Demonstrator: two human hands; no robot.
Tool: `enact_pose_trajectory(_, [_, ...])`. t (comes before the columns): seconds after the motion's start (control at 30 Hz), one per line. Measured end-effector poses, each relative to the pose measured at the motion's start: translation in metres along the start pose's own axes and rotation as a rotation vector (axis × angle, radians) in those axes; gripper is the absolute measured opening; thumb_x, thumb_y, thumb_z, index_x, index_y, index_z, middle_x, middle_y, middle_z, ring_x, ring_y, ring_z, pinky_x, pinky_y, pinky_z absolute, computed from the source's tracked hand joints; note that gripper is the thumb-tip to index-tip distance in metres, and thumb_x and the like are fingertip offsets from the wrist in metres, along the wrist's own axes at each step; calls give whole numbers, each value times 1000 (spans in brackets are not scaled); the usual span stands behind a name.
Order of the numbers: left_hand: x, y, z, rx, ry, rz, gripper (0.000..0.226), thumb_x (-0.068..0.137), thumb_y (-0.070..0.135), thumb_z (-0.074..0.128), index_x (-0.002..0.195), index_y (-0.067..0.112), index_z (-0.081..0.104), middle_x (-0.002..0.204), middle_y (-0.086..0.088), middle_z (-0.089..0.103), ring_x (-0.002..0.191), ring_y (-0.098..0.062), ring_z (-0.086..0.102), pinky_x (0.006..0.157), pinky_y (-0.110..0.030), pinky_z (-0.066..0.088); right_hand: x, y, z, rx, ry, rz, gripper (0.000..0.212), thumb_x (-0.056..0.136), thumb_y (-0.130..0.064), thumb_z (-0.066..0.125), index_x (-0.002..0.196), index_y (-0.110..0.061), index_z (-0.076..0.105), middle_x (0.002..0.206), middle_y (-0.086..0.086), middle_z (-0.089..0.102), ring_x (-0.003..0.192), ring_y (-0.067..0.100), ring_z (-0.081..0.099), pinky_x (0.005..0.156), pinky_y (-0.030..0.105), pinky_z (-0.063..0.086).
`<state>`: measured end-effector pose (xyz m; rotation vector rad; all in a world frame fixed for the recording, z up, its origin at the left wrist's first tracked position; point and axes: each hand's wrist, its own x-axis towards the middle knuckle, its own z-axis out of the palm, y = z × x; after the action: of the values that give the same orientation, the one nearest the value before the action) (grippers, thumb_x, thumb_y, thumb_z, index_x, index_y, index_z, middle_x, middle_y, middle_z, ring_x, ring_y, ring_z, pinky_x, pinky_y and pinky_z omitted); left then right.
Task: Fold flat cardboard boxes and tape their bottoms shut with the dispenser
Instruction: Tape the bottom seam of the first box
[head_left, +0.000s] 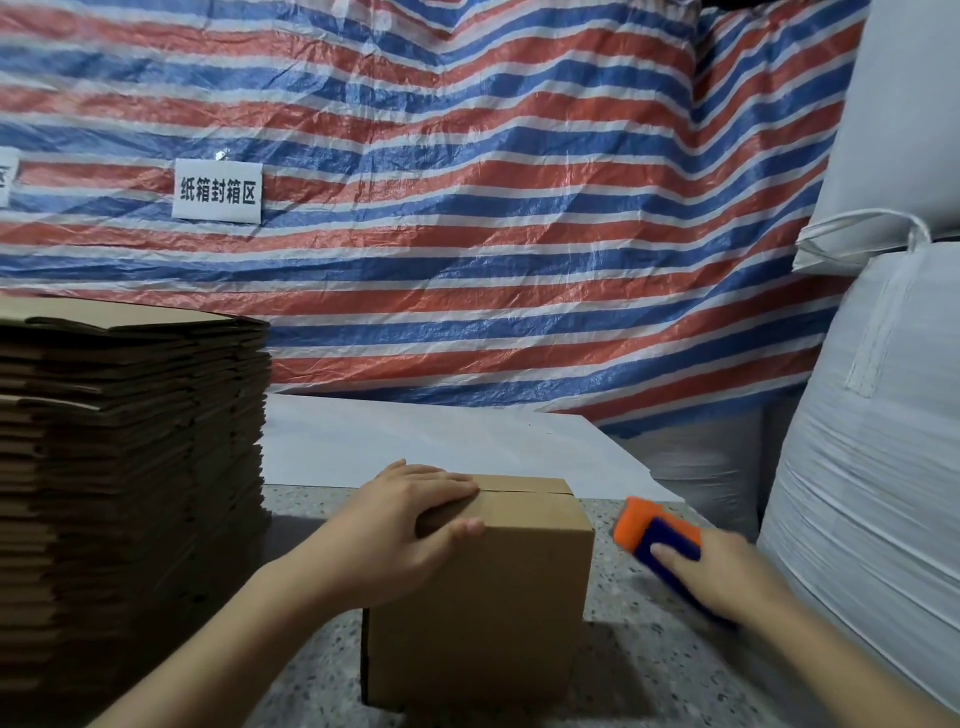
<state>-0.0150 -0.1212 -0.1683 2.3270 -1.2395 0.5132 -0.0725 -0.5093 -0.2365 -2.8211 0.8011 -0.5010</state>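
A brown cardboard box (480, 587) stands on a speckled grey table (649, 670). Its top flaps are folded shut, and a thin dark line runs where the two flaps meet.

The left hand (410, 525) lies on the top left corner of the box. The fingers are flat and close together on the flaps, and the thumb presses on the front side just under the edge. It looks like the hand is pressing the flaps down.

The right hand (727, 577) is off to the right of the box, not touching it. It holds a tape dispenser (657, 540) that is orange at the far end and dark blue in the middle. One finger lies straight along the blue part. The rest of the fingers are wrapped under it, so the hand has a firm hold. The dispenser is a bit blurry. It is near the box but apart from it, and I cannot tell if it is touching the table.

On the left sits a tall stack of flat boxes (130, 499), higher than the folded box. A white sheet (415, 441) covers the table behind the box. Big white sacks (872, 467) are piled on the right. A red, white and blue striped tarp (467, 182) hangs at the back, and a white sign (218, 192) with black writing is stuck on it.
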Motion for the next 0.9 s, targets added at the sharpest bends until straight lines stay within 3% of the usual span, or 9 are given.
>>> enact_pose_trajectory(0.1, [0, -2, 0, -7, -1, -9, 56, 93, 63, 44, 141, 35, 51, 140, 20, 52, 121, 13, 33, 92, 2, 16, 13, -35, -52, 497, 46, 54, 56, 91, -62, 60, 74, -10, 69, 63, 5, 71, 62, 25, 68, 54, 31, 48])
enact_pose_trajectory(0.2, [1, -1, 0, -5, -8, -14, 57, 93, 64, 44, 141, 36, 51, 139, 21, 53, 115, 17, 31, 91, 3, 18, 17, -80, -115, 953, -3, 41, 54, 90, -60, 63, 86, -6, 69, 66, 7, 74, 58, 22, 71, 54, 30, 52])
enact_pose_trajectory(0.27, [2, -1, 0, -13, -14, -20, 56, 93, 64, 45, 141, 36, 51, 139, 22, 52, 117, 17, 32, 93, 1, 20, 14, -109, -146, 1197, -142, -61, 49, 93, -59, 59, 91, -11, 70, 71, 6, 74, 58, 19, 69, 60, 32, 53])
enact_pose_trajectory(0.33, [2, -1, 1, -22, -24, -35, 56, 93, 64, 45, 142, 37, 50, 141, 23, 51, 126, 9, 36, 102, -9, 25, 7, -135, -163, 1348, -312, -141, 46, 96, -57, 55, 95, -13, 70, 69, 7, 68, 55, 17, 66, 53, 31, 55])
enact_pose_trajectory(0.47, [3, 1, -3, -40, -55, -82, 56, 92, 66, 46, 141, 38, 51, 141, 23, 51, 130, 2, 40, 110, -25, 35, -10, -169, -167, 1191, -519, -195, 55, 80, -66, 64, 93, -14, 74, 73, 9, 68, 57, 18, 64, 54, 29, 56])
enact_pose_trajectory(0.6, [3, 4, -6, -69, -61, -98, 44, 101, 51, 38, 139, 36, 53, 140, 22, 52, 127, 5, 39, 103, -16, 28, -15, -188, -167, 895, -582, -178, 80, 50, -72, 72, 99, -9, 67, 71, 9, 70, 53, 17, 64, 50, 26, 53])
enact_pose_trajectory(0.73, [6, 1, -10, -385, -63, -262, 37, 106, 37, 28, 129, 35, 57, 131, 13, 58, 118, 0, 49, 103, -24, 38, -9, -203, -173, 713, -615, -264, 83, 48, -72, 75, 105, -13, 67, 77, 8, 73, 56, 17, 66, 52, 26, 54])
enact_pose_trajectory(0.8, [7, -1, -12, -615, 46, -311, 34, 106, 35, 28, 117, 30, 60, 122, 10, 63, 114, -2, 56, 103, -30, 43, -7, -209, -173, 667, -638, -296, 82, 49, -71, 75, 106, -13, 67, 80, 8, 74, 58, 17, 67, 52, 26, 54])
enact_pose_trajectory(0.9, [13, -3, -18, -810, 391, -391, 44, 104, 37, 27, 95, 22, 68, 103, 4, 73, 103, -9, 66, 94, -32, 49, -4, -211, -171, 639, -643, -306, 84, 50, -71, 75, 109, -12, 67, 83, 10, 75, 59, 17, 66, 53, 27, 54])
